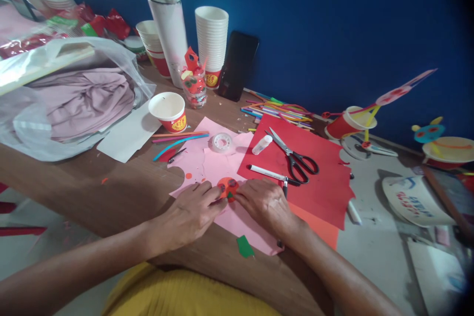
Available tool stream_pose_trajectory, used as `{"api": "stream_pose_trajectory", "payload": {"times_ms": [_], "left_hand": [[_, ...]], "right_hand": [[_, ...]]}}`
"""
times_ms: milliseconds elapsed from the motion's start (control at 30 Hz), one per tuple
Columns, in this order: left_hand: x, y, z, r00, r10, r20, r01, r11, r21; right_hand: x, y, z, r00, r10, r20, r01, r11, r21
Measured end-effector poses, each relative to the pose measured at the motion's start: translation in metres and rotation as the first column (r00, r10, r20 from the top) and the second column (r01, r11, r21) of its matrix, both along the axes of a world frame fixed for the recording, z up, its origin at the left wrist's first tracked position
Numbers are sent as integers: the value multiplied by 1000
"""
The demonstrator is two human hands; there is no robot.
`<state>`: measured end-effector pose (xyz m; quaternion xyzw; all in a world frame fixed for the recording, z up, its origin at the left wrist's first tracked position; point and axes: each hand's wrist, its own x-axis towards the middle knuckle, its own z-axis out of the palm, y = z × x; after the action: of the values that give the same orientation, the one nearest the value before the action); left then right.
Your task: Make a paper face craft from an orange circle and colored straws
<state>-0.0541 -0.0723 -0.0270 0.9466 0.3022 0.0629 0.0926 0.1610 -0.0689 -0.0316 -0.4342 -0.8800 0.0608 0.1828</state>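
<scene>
Orange cutout (227, 188) sits over pink paper (255, 232), directly between left hand (197, 209), gripping its left edge, and right hand (265, 203), gripping its right. Neither hand nearer; outline roughly round, no clear long axis.

A blue wall (333, 24) stands behind the brown, wood-grained worktop (122, 197). A pale grey floor (61, 238) shows below the worktop's front edge at left.

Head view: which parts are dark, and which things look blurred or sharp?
Head view: both right corners are nearly black; head view: the white container with blue and red marks looks soft, the black-handled metal scissors look clearer.
</scene>
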Motion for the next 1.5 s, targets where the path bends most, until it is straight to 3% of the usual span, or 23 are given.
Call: {"api": "stream_pose_trajectory", "payload": {"times_ms": [633,933,1067,1500], "left_hand": [[2,2,2,1000,-1,-1,1,1000,-16],[3,1,4,1000,25,-3,-25,999,-32],[3,0,3,1000,25,-9,-25,999,-20],[3,-2,2,999,30,-25,-29,999,25]], "right_hand": [[1,-1,-2,1000,-3,27,3,1000,-8],[11,0,-1,986,159,56,-163,984,73],[12,0,-1,981,172,93,-181,979,97],[9,-3,1,976,189,112,-191,981,12]]}}
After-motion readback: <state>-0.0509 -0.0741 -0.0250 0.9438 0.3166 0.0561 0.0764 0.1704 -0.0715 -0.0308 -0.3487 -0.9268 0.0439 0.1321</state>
